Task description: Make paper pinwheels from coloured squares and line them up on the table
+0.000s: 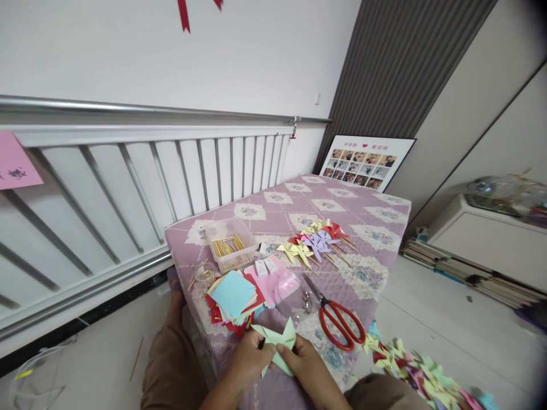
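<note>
A light green paper pinwheel [277,338] is pinched between my two hands above the near edge of the cloth-covered table. My left hand [253,356] grips its left side, thumb on top. On its right side my right hand [301,357] holds it, with the thumb pressed near the centre. Just beyond lies a stack of coloured paper squares [233,293], light blue uppermost. Red-handled scissors [337,319] rest to the right of my hands, blades pointing away. Small metallic pieces [306,302] sit between the stack and the scissors.
A clear plastic box [233,242] holds wooden sticks. Finished pinwheels [320,242] on sticks lie farther back on the patterned tablecloth [367,273]. Many loose paper pinwheels [419,370] are heaped at lower right. A radiator [192,171] runs along the left; a photo board [363,162] leans behind.
</note>
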`<state>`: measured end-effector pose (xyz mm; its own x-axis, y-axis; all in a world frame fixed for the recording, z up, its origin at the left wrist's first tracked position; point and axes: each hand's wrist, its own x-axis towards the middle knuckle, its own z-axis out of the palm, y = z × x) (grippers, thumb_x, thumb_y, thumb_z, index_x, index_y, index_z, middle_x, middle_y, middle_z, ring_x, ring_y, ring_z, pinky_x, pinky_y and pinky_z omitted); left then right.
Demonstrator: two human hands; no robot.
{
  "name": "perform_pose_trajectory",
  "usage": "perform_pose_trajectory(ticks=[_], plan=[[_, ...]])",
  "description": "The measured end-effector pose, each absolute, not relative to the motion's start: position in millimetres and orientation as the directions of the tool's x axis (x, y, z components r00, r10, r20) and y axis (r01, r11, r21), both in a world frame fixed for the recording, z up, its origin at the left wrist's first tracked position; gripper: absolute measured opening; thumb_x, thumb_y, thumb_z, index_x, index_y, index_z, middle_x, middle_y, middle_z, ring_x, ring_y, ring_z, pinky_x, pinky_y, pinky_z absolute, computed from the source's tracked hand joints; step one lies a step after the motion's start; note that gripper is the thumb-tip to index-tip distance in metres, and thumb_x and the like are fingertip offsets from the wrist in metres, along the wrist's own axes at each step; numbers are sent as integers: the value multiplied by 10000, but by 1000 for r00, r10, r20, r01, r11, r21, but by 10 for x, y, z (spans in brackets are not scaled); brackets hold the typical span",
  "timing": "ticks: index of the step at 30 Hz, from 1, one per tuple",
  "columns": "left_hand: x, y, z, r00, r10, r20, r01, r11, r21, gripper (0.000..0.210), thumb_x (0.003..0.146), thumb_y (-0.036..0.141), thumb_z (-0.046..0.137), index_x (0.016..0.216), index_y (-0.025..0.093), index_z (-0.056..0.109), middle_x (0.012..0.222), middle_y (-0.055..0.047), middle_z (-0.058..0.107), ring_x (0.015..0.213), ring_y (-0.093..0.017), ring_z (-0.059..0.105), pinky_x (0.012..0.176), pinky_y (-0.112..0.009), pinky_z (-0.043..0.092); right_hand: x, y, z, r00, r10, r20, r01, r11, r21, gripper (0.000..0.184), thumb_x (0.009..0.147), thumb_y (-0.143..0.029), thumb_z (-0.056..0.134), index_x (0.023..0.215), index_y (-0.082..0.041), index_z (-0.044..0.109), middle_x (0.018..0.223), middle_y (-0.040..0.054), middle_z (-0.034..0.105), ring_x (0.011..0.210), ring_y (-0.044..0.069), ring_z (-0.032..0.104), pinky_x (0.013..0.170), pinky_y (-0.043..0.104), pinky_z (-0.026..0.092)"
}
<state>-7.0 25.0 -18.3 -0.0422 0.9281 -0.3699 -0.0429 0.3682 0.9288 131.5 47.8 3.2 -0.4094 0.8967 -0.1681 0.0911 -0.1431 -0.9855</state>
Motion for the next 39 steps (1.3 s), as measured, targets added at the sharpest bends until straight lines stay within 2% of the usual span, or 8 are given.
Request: perform_pose_trajectory(ticks=[7, 10, 13, 18, 25, 32, 39], plan=[[-37, 244, -261, -78, 947, -311, -123, 301, 946, 42, 713, 228, 581, 721, 194, 604, 618, 7, 617, 524, -130, 512, 516, -237, 393, 1381, 497, -39, -439, 874, -206, 21, -220, -975, 347, 762, -526, 623, 740, -180, 634, 656, 15, 640, 590, 172, 529, 571, 276, 402], [-49, 255, -274, -119, 943, -310, -163, 289, 943, 72, 719, 228, 559, 727, 174, 605, 624, -4, 615, 529, -132, 506, 516, -239, 390, 1423, 487, -108, -263, 947, -184, -85, -213, -973, 409, 798, -584, 543, 638, -208, 551, 583, -17, 529, 550, 155, 465, 548, 270, 387], [-101, 267, -230, -146, 949, -278, -138, 259, 956, 107, 710, 216, 559, 768, 157, 628, 688, -17, 649, 624, -151, 558, 585, -239, 423, 1445, 479, -165, -125, 979, -163, -156, -182, -971, 401, 823, -578, 510, 632, -226, 517, 613, -16, 488, 584, 169, 458, 580, 287, 414], [-173, 287, -155, -151, 958, -244, -42, 240, 970, 132, 722, 207, 543, 778, 149, 648, 777, -40, 681, 782, -196, 605, 730, -267, 458, 1447, 479, -208, -134, 981, -143, -30, -149, -988, 355, 848, -522, 518, 659, -222, 526, 618, -22, 472, 576, 156, 418, 550, 265, 371], [-188, 269, -110, -112, 980, -163, 75, 172, 982, 166, 755, 220, 512, 772, 142, 658, 775, -45, 691, 774, -197, 613, 741, -268, 465, 1417, 488, -152, -119, 977, -179, -39, -185, -982, 382, 793, -555, 583, 662, -198, 545, 615, -18, 523, 578, 142, 454, 561, 252, 391], [-219, 255, -283, -135, 980, -148, 79, 159, 984, 194, 751, 210, 520, 863, 139, 662, 844, -56, 693, 812, -205, 613, 746, -273, 466, 1390, 510, -235, -105, 973, -204, -76, -213, -974, 388, 774, -567, 596, 664, -201, 529, 625, -23, 510, 593, 144, 473, 581, 259, 414], [-237, 239, -225, -160, 979, -130, 91, 146, 985, 183, 774, 192, 493, 868, 161, 647, 845, -45, 686, 805, -183, 604, 752, -251, 457, 1394, 517, -203, -87, 970, -227, -10, -229, -973, 405, 756, -600, 583, 664, -211, 514, 621, -20, 509, 594, 157, 483, 594, 271, 429]])
